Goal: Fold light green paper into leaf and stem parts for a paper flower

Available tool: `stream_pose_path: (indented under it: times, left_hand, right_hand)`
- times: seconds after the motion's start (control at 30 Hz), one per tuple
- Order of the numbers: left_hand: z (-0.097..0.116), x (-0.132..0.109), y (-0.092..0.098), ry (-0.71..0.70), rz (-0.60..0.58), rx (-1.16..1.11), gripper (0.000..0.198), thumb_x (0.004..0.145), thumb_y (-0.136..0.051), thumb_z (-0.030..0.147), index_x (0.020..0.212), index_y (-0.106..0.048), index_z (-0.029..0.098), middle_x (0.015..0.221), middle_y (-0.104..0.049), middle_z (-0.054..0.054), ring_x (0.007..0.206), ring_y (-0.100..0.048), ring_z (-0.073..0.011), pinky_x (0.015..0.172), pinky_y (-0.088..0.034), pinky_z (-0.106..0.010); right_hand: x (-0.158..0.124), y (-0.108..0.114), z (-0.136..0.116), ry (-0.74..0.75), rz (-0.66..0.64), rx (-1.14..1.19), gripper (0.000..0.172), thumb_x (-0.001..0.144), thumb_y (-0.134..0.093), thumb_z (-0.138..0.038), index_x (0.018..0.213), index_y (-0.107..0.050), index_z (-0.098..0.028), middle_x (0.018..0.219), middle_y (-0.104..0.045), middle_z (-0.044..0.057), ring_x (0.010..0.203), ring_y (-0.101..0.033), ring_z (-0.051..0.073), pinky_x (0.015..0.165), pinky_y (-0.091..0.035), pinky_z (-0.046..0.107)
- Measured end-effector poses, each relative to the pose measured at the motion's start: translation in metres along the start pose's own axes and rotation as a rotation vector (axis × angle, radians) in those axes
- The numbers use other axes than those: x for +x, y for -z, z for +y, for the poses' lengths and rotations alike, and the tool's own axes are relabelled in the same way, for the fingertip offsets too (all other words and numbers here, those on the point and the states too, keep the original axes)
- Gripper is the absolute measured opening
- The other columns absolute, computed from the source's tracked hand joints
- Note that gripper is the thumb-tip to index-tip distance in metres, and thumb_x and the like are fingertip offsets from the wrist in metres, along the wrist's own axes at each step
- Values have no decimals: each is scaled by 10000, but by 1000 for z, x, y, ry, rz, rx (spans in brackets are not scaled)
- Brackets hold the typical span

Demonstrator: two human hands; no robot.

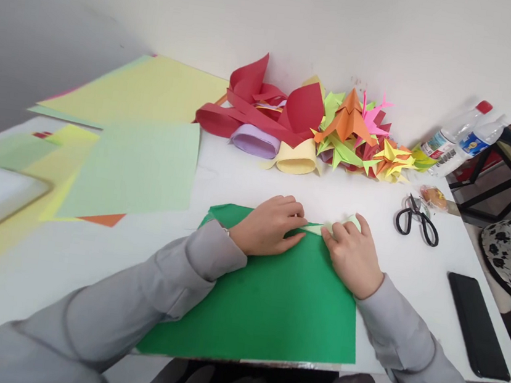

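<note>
Head view: pale paper [313, 228] at the far edge of a green sheet [290, 307].
The right hand [354, 253] pinches the paper's right part; the left hand [270, 226] has bent fingers at its left end, gripping or not I cannot tell. Scissors [416, 206] lie farther right.

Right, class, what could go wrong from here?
The pale green paper looks narrow between the left hand and right hand, so a fold might skew. The green sheet lies under the left sleeve and could shift. The black phone, near the edge of the table, might get knocked off.
</note>
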State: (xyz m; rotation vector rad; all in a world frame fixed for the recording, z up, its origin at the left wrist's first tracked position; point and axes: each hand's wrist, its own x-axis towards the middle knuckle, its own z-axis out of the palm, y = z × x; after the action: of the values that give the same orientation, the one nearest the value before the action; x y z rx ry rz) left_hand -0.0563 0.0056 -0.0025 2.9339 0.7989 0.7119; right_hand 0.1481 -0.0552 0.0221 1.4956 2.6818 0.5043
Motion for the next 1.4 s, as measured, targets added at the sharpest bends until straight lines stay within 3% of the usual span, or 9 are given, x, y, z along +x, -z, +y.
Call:
stream_pose_path:
  times: [0.17, 0.4, 0.63, 0.73, 0.87, 1.1, 1.23, 1.4]
  left_hand:
    - [15, 7, -8, -41, 36, 70, 223, 904, -468, 250, 985, -664, 180, 932, -636, -81, 831, -517, -197, 700, -397, -340]
    - [29, 13, -13, -142, -23, 251, 236, 909, -448, 171, 775, -636, 123, 769, -592, -73, 774, -486, -199, 655, -324, -361]
    - [30, 16, -11, -204, -35, 300, 247, 910, -454, 166, 725, -613, 128, 743, -572, -68, 739, -466, -196, 642, -297, -363]
    - [29, 15, -12, -189, -27, 300, 230, 913, -443, 148, 783, -630, 116, 809, -608, -76, 757, -480, -194, 657, -307, -362]
    - [28, 12, -16, -231, -38, 251, 233, 908, -442, 125, 828, -661, 127, 1057, -637, -101, 843, -503, -187, 693, -325, -363]
    - [27, 12, -18, -250, -80, 231, 267, 903, -466, 144, 743, -681, 137, 996, -668, -92, 883, -519, -194, 727, -349, -361]
    - [28, 14, -17, -226, -70, 224, 270, 904, -451, 130, 751, -673, 122, 998, -670, -87, 849, -520, -194, 731, -355, -362]
    - [30, 15, -18, -219, -75, 197, 268, 907, -426, 110, 776, -660, 116, 974, -658, -92, 839, -511, -196, 737, -379, -359]
  right_hand:
    - [0, 2, 0, -6, -22, 3, 301, 960, -384, -193, 1065, -666, -192, 843, -619, 57, 821, -538, 213, 1016, -258, 484]
    - [-3, 2, 5, -46, -52, 113, 315, 924, -421, -155, 1133, -647, -222, 896, -634, 65, 857, -546, 224, 1020, -228, 495]
    - [-2, 1, 20, -271, -16, 374, 356, 918, -412, -169, 1194, -626, -240, 903, -678, 44, 892, -567, 195, 961, -307, 386]
    - [-3, 1, 20, -231, 5, 327, 335, 873, -460, -128, 1055, -701, -271, 948, -676, 38, 929, -547, 206, 999, -266, 414]
    - [-6, 1, 16, -139, -3, 231, 304, 855, -492, -128, 978, -730, -272, 962, -669, 51, 966, -518, 226, 1048, -181, 482]
    - [-8, 1, 17, -132, -49, 201, 325, 879, -477, -161, 1044, -714, -309, 1009, -672, 64, 1017, -506, 249, 1045, -157, 556]
    - [-7, 0, 21, -165, -61, 267, 348, 855, -482, -147, 1057, -708, -316, 1044, -663, 50, 1018, -531, 233, 1050, -191, 523]
    - [-6, 3, 24, -198, -69, 338, 269, 817, -517, -188, 941, -738, -278, 1021, -685, 39, 987, -564, 220, 1042, -224, 485]
